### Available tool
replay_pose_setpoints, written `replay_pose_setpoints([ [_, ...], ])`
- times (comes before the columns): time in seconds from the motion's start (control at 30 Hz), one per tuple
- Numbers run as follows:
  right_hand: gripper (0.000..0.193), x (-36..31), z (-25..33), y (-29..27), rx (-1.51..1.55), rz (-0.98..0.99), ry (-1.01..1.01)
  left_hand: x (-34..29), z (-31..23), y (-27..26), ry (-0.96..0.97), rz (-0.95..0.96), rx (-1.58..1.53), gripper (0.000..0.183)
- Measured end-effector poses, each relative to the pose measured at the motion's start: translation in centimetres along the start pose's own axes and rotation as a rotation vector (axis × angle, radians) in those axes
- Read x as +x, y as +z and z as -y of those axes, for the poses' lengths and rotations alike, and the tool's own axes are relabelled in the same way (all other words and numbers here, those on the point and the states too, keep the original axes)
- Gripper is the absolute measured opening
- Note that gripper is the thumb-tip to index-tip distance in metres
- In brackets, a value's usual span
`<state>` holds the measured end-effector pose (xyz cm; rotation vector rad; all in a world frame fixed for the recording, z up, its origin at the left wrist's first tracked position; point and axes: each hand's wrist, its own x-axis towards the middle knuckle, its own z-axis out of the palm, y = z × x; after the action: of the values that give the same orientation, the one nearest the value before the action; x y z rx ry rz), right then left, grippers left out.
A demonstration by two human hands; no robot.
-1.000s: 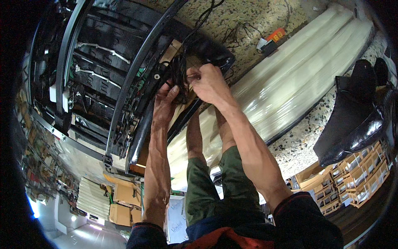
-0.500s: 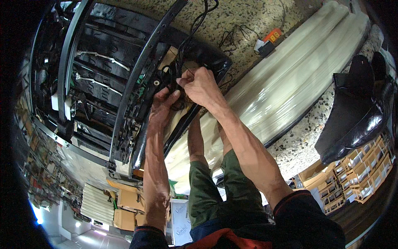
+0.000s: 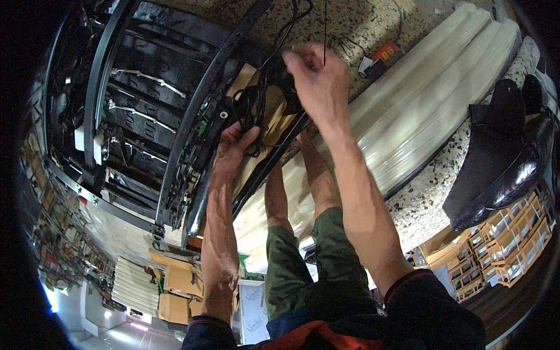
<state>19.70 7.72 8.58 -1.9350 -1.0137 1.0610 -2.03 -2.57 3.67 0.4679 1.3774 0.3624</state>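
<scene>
My left hand (image 3: pixel 236 141) is closed round a looped bundle of black cables (image 3: pixel 251 108), its thumb on the near side and the other fingers mostly hidden. The bundle hangs at the edge of an upturned seat frame (image 3: pixel 195 105) of black metal bars. Raised to the right of the bundle, my right hand (image 3: pixel 322 79) is pinched and slightly blurred. A thin black strip (image 3: pixel 325 29), perhaps a cable tie or a wire, stands up from its fingers. Below the hands runs a shiny black padded edge (image 3: pixel 268 175).
Long pale plastic-wrapped pieces (image 3: pixel 408 111) lie along the speckled floor (image 3: pixel 420 213) to the right. Past them is a black upholstered part (image 3: pixel 496 157). An orange power socket (image 3: pixel 385 51) with a cord sits at the far side. Wooden frames (image 3: pixel 501 245) are stacked at lower right.
My right hand has moved away from the cable bundle, up and to the right, with the thin strip now standing out of it. My left hand stays at the cables.
</scene>
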Motion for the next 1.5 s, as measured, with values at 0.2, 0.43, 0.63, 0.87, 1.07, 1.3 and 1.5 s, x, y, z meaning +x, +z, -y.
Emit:
replay_pose_setpoints([
  [0.2,0.021,4.6,-2.0,1.3,-0.027,0.042,-0.071,0.1,0.0,-0.5,-0.031,-0.034,0.048,0.041],
  [0.43,0.019,5.2,-3.3,2.3,-0.065,-0.042,-0.052,-1.3,-2.6,0.5,-0.052,-0.059,0.205,0.045],
  [0.63,0.016,5.8,-2.7,1.8,-0.069,-0.038,0.034,-0.2,-1.1,-0.5,-0.043,-0.006,0.246,0.056],
  [0.87,0.010,6.8,-3.1,2.1,0.203,0.081,0.076,-0.7,-1.3,-1.0,-0.019,0.009,0.201,0.049],
  [1.07,0.013,7.0,-3.0,1.5,0.401,0.258,0.113,-0.3,-1.9,-1.1,0.006,0.081,0.234,0.035],
  [1.3,0.012,7.2,-3.9,2.1,0.284,0.203,-0.064,-0.2,-1.8,-1.0,-0.053,0.040,0.246,0.033],
  [1.5,0.024,6.7,-1.2,1.1,-0.041,0.353,0.014,-0.2,-0.8,-1.4,-0.033,0.032,0.174,0.033],
])
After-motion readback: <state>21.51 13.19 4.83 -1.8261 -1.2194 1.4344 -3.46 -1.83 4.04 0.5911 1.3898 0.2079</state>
